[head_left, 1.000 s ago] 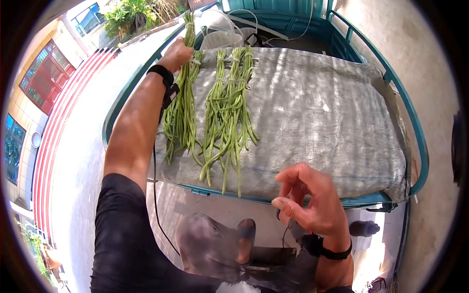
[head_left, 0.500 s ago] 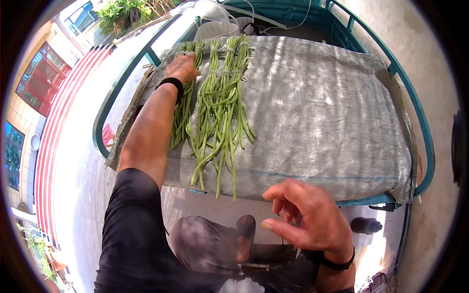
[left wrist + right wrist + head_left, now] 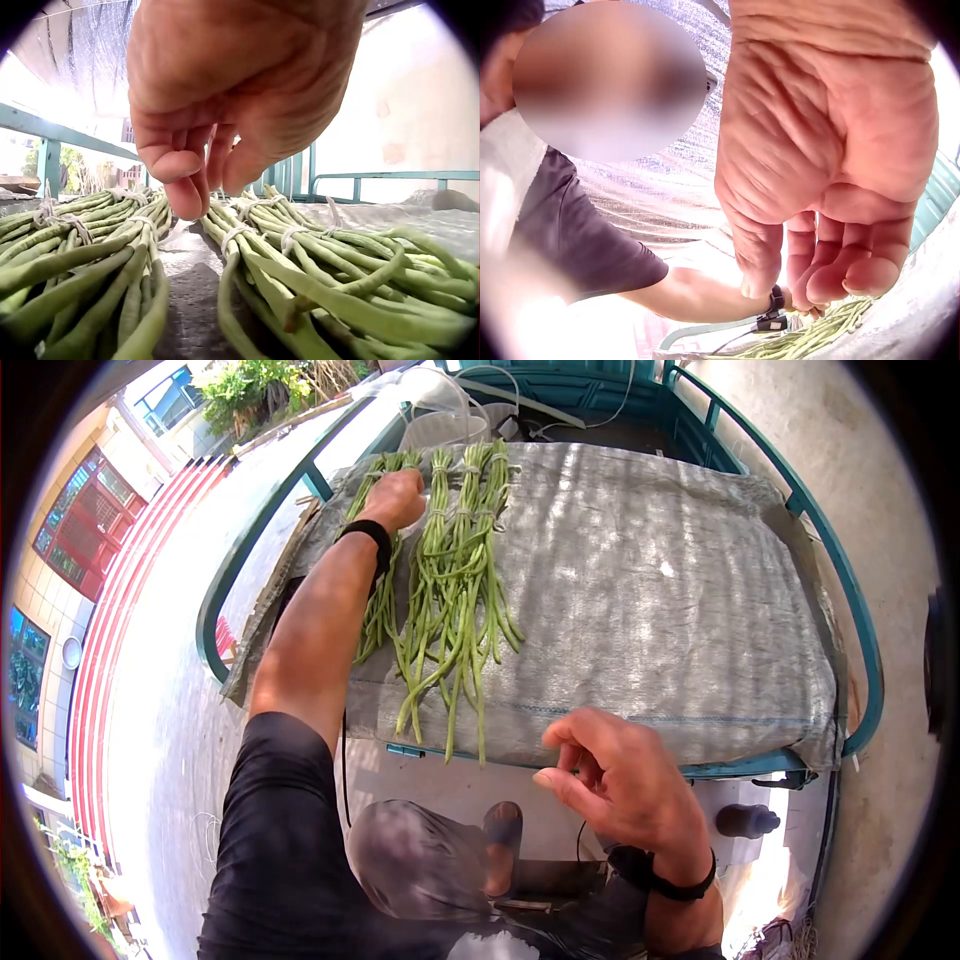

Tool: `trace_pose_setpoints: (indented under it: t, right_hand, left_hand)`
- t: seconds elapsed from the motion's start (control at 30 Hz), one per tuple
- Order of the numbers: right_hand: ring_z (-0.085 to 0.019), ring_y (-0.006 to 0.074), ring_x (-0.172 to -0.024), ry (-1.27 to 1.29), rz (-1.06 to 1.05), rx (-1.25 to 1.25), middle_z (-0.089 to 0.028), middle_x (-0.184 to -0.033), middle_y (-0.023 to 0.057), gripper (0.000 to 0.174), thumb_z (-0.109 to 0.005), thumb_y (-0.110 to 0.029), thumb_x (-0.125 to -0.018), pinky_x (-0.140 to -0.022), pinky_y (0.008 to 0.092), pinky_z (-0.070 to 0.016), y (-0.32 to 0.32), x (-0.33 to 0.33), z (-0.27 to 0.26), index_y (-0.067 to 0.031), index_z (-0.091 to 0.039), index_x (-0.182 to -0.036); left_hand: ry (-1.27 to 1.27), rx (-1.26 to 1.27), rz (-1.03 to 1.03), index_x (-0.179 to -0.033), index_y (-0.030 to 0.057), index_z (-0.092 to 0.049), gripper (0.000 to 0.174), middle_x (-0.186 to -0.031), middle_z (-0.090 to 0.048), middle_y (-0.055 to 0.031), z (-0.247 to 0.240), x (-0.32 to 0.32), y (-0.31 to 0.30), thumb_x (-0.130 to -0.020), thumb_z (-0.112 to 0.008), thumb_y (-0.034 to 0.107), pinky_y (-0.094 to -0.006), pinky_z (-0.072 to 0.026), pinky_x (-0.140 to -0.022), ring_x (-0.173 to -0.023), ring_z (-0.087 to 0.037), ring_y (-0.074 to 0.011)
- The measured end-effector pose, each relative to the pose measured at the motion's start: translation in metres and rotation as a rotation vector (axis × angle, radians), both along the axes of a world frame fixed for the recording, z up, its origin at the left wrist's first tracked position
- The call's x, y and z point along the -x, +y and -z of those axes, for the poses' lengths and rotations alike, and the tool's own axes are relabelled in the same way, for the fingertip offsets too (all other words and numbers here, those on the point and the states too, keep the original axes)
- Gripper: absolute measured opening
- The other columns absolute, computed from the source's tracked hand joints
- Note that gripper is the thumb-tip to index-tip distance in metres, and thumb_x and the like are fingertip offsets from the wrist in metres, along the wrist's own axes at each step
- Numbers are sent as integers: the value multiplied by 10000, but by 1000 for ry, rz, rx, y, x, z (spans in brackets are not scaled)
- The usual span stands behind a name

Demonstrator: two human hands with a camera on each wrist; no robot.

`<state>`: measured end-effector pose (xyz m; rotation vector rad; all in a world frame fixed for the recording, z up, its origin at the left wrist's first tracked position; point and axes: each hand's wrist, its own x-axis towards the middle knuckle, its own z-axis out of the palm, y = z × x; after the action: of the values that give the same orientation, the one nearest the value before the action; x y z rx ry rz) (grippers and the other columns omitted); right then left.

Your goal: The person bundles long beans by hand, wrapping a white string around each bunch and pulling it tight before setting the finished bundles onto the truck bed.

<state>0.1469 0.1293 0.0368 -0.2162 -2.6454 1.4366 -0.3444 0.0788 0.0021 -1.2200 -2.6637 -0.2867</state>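
Several tied bundles of long green beans lie side by side on a grey woven sheet (image 3: 650, 580). My left hand (image 3: 398, 498) reaches to the far end, over the leftmost bundle (image 3: 378, 595) and next to the middle bundles (image 3: 460, 560). In the left wrist view my left hand (image 3: 193, 184) hovers with loosely curled fingers above the gap between the left bundle (image 3: 82, 262) and the right bundle (image 3: 322, 262), holding nothing. My right hand (image 3: 572, 762) hangs in the air at the sheet's near edge with relaxed, slightly curled fingers. The right wrist view shows that hand (image 3: 795, 289) with an empty palm.
The sheet covers the bed of a teal cart with a rail (image 3: 860, 650) round it. A white plastic container (image 3: 445, 428) and tubing sit at the far end. Below the near edge are a shoe (image 3: 503, 830) and a dark bottle (image 3: 745, 821). Pavement lies on the left.
The left hand brought the leftmost bean bundle down from the far rail onto the sheet beside the others and let it go. The right hand stayed near the front edge, fingers relaxing.
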Motion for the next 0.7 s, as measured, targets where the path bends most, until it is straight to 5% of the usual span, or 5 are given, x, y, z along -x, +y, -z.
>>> trace_pose_setpoints:
  t: [0.17,0.23,0.47,0.57,0.7]
  right_hand:
    - [-641,139,-605,95,23,-32,-656,-805,72,247,-795,-113,-911,-550,288,-521,-2,2,11,-15,-627,-1063]
    - [-651,150,-600,92,32,-57,-656,-811,77,245,-794,-111,-913,-550,297,-531,-3,2,12,-13,-625,-1061]
    - [-647,181,-568,107,44,-100,-650,-822,86,247,-801,-100,-906,-530,319,-524,-3,4,11,-17,-622,-1055]
    - [-723,380,-875,-12,17,-146,-698,-1003,147,261,-758,-176,-914,-742,441,-593,-1,3,5,-42,-627,-1096]
    - [-715,383,-855,-1,14,-138,-688,-989,148,258,-758,-170,-914,-732,447,-581,0,1,5,-38,-619,-1087]
  left_hand:
    - [-30,57,-123,-1054,-10,-727,340,-1038,-745,-271,12,2,20,-908,-713,296,-487,-550,-916,-1024,-708,-419]
    - [-12,63,-96,-1004,-71,-733,470,-956,-759,-281,14,1,25,-919,-734,391,-495,-567,-875,-957,-738,-423]
    - [-225,153,-330,-1178,-13,-750,444,-1266,-719,-233,6,-15,50,-877,-745,314,-465,-557,-999,-1196,-689,-384]
    - [-227,162,-332,-1232,5,-734,469,-1305,-709,-213,12,-8,52,-864,-740,296,-453,-559,-1003,-1207,-689,-371]
    - [-259,160,-349,-1252,-4,-720,509,-1294,-718,-206,13,3,51,-867,-751,327,-448,-565,-981,-1173,-707,-362]
